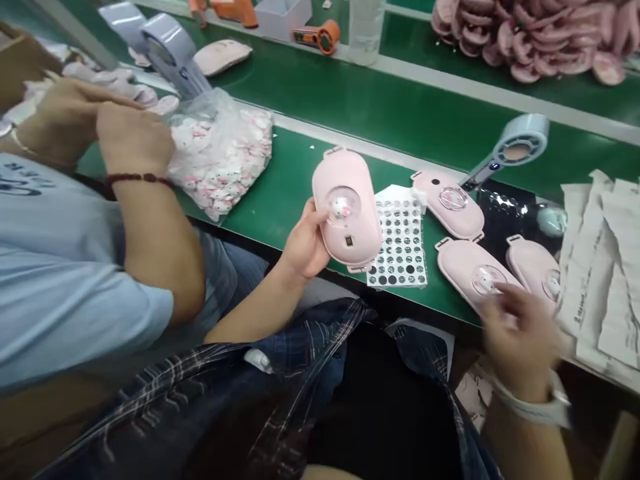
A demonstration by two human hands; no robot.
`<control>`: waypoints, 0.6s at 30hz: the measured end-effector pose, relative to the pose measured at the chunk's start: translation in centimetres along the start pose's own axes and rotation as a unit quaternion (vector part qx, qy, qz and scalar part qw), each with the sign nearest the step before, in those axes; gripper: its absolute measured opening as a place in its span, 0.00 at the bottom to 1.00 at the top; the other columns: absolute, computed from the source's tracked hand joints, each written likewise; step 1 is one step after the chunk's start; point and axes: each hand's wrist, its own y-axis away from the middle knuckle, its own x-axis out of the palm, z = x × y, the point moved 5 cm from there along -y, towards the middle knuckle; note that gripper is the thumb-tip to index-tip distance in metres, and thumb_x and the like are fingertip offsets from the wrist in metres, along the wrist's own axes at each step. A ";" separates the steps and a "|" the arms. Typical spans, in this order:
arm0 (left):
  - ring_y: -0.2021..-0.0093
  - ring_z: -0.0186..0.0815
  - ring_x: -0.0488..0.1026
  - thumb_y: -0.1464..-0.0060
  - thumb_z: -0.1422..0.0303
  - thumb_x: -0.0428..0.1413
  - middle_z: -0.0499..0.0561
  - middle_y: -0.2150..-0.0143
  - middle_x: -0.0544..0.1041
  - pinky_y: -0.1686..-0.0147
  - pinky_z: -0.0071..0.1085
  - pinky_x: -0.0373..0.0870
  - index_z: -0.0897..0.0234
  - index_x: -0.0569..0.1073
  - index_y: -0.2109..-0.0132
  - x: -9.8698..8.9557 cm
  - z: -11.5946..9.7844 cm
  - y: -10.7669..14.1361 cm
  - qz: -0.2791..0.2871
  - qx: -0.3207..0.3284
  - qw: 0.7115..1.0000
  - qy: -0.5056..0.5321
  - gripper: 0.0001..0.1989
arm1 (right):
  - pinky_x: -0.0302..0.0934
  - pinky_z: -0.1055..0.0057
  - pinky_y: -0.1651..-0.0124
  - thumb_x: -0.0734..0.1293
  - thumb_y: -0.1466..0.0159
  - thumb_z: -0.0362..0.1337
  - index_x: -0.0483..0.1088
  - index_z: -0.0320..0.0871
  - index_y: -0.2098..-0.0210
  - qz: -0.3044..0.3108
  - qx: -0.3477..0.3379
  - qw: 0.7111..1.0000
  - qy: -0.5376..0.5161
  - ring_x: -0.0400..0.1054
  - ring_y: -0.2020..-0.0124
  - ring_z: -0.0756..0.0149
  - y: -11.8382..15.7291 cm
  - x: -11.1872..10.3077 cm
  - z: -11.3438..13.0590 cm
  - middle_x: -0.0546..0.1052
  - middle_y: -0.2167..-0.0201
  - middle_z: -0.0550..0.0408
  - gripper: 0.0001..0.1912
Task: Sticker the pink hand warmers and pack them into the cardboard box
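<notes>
- The left hand [309,245] grips a pale pink, oblong plastic case [363,230] by its lower left side, thumb pressed on the front near the clear dome and the other fingers behind it.
- The right hand [525,337] is blurred, its fingers curled over a second pale pink plastic case [455,263] lying on the glossy green tabletop [295,167]; I cannot tell whether it pinches anything or touches that case.
- A clear plastic bag [215,107], left of the held case, is filled with small white-and-pink pieces [235,167]; a co-worker's hands [135,137] are just beside it.
- At the back stand a pale lavender box [290,25], its contents hidden from this angle, and a clear plastic cup [366,33].
- The held case is tilted up with its front toward the camera, in front of part of a white sheet with rows of dark round dots [403,243].
- It has rounded ends, a strap loop at each end, a round clear dome with a small white-and-pink figure [342,208] inside, and a small dark rectangular opening below the dome.
</notes>
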 end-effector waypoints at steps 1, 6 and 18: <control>0.40 0.44 0.76 0.42 0.62 0.57 0.54 0.44 0.79 0.44 0.42 0.77 0.59 0.66 0.49 -0.3 -0.2 0.6 0.008 -0.005 1.000 -0.011 0.16 | 0.68 0.55 0.57 0.60 0.26 0.43 0.73 0.47 0.49 0.036 -0.087 0.995 -0.017 0.74 0.61 0.51 -0.9 2.2 2.3 0.79 0.60 0.42 0.13; 0.34 0.48 0.71 0.42 0.65 0.55 0.57 0.36 0.74 0.39 0.45 0.73 0.60 0.64 0.39 -2.0 -1.9 2.8 0.032 -0.038 0.999 0.005 0.24 | 0.68 0.61 0.56 0.58 0.27 0.29 0.71 0.43 0.52 0.211 -0.302 0.930 -0.020 0.74 0.58 0.57 -1.7 10.0 9.5 0.78 0.59 0.49 0.11; 0.25 0.56 0.56 0.46 0.62 0.64 0.59 0.26 0.62 0.25 0.53 0.53 0.62 0.60 0.31 -0.3 -1.3 2.4 0.059 -0.071 0.988 0.125 0.39 | 0.65 0.64 0.63 0.59 0.32 0.21 0.68 0.39 0.52 0.255 -0.314 0.909 0.095 0.69 0.64 0.57 -1.0 10.8 11.4 0.71 0.61 0.49 0.13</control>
